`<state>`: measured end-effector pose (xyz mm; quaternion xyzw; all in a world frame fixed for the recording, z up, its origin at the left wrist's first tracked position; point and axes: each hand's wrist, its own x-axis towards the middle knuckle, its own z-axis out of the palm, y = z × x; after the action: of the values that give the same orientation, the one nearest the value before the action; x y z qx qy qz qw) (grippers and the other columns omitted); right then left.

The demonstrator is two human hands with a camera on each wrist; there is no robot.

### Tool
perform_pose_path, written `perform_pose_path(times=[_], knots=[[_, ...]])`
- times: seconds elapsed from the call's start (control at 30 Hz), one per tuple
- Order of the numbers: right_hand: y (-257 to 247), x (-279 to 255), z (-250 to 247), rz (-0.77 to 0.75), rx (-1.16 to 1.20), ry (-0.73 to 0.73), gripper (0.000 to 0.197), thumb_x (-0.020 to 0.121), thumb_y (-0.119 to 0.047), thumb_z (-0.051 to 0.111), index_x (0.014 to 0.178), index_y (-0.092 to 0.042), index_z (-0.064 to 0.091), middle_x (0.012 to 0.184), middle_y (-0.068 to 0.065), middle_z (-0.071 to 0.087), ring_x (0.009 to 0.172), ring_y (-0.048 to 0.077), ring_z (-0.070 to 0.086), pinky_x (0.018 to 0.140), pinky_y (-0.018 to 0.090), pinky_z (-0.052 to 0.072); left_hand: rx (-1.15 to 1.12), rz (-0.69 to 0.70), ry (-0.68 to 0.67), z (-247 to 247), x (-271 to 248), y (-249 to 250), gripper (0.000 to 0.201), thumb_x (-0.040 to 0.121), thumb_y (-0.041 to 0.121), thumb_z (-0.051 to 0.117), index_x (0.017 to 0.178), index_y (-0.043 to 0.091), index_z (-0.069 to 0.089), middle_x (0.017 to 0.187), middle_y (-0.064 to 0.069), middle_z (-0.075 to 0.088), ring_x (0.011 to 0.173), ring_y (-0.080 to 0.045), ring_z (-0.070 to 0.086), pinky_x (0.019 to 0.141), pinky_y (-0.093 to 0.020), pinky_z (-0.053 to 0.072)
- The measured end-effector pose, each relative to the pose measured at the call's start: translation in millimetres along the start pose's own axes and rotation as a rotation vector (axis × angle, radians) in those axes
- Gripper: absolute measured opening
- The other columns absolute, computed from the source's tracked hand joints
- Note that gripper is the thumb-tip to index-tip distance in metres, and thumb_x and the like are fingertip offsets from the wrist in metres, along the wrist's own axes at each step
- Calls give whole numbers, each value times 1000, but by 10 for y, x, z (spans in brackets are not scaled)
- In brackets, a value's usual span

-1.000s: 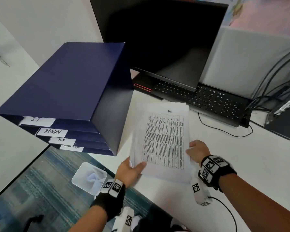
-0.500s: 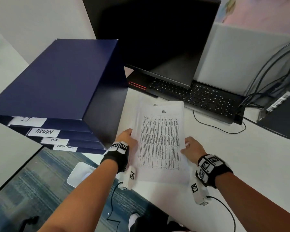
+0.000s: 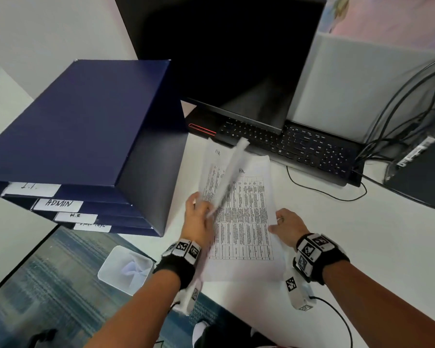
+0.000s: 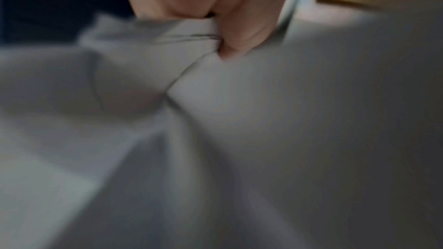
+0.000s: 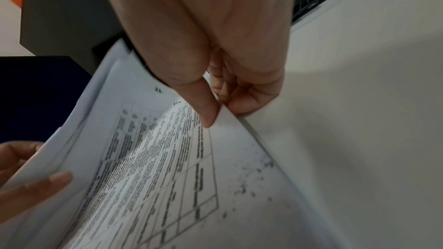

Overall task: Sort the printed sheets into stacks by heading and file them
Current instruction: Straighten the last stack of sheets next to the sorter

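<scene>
A stack of printed sheets [image 3: 244, 222] headed "HR" lies on the white desk [image 3: 362, 234] in front of me. My left hand [image 3: 199, 204] pinches the stack's left edge and bends the upper sheets [image 3: 232, 172] upward, baring another "HR" sheet [image 3: 216, 156] beneath. The left wrist view, blurred, shows the fingers [image 4: 239, 31] clamped on folded paper [image 4: 167, 31]. My right hand [image 3: 278, 221] pinches the right edge between thumb [image 5: 203, 105] and fingers. To the left stands the dark blue file box [image 3: 86, 121] with drawer labels I.T. [image 3: 32, 189], ADMIN [image 3: 58, 204] and H.R [image 3: 76, 217].
A black monitor [image 3: 224, 46] and keyboard [image 3: 299, 146] sit just behind the sheets. Cables [image 3: 399, 109] and a black device [image 3: 425, 172] fill the right back. A clear bin [image 3: 126, 268] stands on the carpet below the desk's front-left edge.
My left hand moved from the stack's lower left corner up its left edge and now lifts the upper sheets, uncovering a second HR sheet. The right hand stayed at the right edge.
</scene>
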<state>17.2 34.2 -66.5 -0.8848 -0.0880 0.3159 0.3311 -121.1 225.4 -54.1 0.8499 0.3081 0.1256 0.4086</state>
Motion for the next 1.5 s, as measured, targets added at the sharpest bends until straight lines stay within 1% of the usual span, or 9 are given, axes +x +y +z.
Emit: perform_pose_path(times=[0.13,0.23,0.43,0.63,0.83,1.0,1.13,1.33,1.5], knots=[[-52,-52,-5,7,7,12,36,94,-18,54,128,-8,47,112,8,56,100,23,54,83,26,39,-116,-365,52,-108,193,-78,55,89,7,58,137,7,31,136,-18,44,114,-31,54,100,-35,42],[-107,-101,72,-43,-129,-45,49,102,-18,35,148,-8,22,140,18,43,123,31,48,96,29,37,-31,-500,-137,-134,224,-60,44,95,27,50,131,3,38,126,-20,55,112,-35,56,92,-34,43],[-100,-36,167,-67,-318,-114,54,101,-23,32,150,-9,15,137,22,35,119,34,49,99,36,41,36,-454,-370,-199,100,-96,56,92,41,53,134,7,41,136,-7,51,119,-27,52,103,-36,41],[4,3,15,16,25,6,62,92,-33,57,145,-14,33,138,15,41,119,27,50,99,31,41,-278,-403,-211,-232,-64,-44,17,93,16,51,105,25,59,81,-8,69,63,-21,62,58,-33,52],[-100,55,-129,80,602,-34,37,93,-15,59,128,-9,49,118,5,61,106,24,60,87,37,50,-405,-414,-276,-344,-132,8,42,89,29,58,130,27,49,112,5,70,100,-12,68,96,-37,51],[-348,-98,-164,-71,636,0,34,94,-9,53,127,-16,52,121,4,65,107,20,63,100,43,47,-434,-283,-166,-484,-71,279,25,95,13,51,112,30,57,98,10,71,85,0,68,73,-16,54],[-776,-402,-328,-312,665,199,29,93,-3,53,114,-23,55,103,-9,65,95,4,63,86,25,50,-347,-163,50,-667,85,527,31,89,15,58,120,17,59,110,1,68,102,-19,64,94,-41,51],[-1268,-750,-564,-607,684,360,29,93,-5,52,100,-32,53,98,-13,64,90,-2,63,80,15,51,-561,-45,255,-873,94,923,31,88,17,59,118,24,57,110,7,67,102,-12,64,90,-38,52],[-1239,-813,-551,-573,677,293,37,88,7,45,111,-22,45,103,-5,60,81,-5,60,68,13,52,-671,-62,232,-897,50,922,52,72,19,78,117,21,52,112,1,67,104,-16,64,92,-44,53]])
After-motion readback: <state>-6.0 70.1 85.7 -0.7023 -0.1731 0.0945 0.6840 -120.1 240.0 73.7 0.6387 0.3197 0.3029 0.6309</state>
